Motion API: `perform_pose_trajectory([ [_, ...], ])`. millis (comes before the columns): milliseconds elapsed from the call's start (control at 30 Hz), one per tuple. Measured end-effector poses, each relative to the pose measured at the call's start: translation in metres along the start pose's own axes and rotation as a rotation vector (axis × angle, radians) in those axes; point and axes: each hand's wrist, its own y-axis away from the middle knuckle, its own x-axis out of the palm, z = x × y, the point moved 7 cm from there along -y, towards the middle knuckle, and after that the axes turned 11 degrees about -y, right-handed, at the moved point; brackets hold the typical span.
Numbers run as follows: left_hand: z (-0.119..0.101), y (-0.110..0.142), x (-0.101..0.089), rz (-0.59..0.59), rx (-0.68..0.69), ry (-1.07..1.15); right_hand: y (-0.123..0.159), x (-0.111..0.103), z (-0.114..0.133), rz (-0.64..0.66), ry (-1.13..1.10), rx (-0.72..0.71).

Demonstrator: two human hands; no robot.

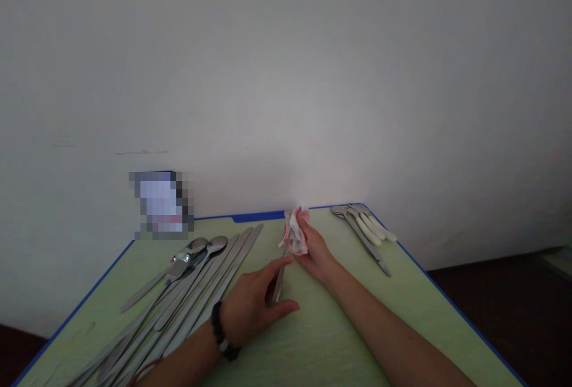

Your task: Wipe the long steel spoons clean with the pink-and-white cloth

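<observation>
Cloth [300, 239], pink and white, is bunched in our right hand [318, 256] in the head view, fingers folded tight, maybe so it hugs the thin metal utensil [278, 287]. Our left hand [245, 300] bends loosely around the handle, thumb sticking out, probably to keep it steady. The utensil is up over the middle of the tabletop [322, 339]. Long knives [243, 251] and spoons [217, 244] lie on the left; white handles [370, 233] and metal ones lie on the right, perhaps as two groups. A blurry screen [158, 199] stands near the wall [286, 77]. Our left arm covers some knives, and the cloth hides the utensil's far end, so we cannot tell its kind.
</observation>
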Motion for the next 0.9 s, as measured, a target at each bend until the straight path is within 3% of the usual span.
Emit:
perform_pose_trajectory([
  [433,0.002,0.001,-0.008,-0.113,-0.012,0.051,0.006,0.008,0.003,-0.036,-0.190,0.010],
  [600,-0.003,0.002,-0.010,-0.089,0.045,0.063,0.003,0.008,0.010,-0.021,-0.324,-0.037],
  [767,-0.005,0.003,-0.015,-0.112,0.045,0.107,0.003,0.003,0.011,-0.062,-0.276,-0.081],
  [900,-0.003,0.003,-0.016,-0.143,0.017,0.133,0.000,0.005,0.005,0.009,-0.104,-0.031],
])
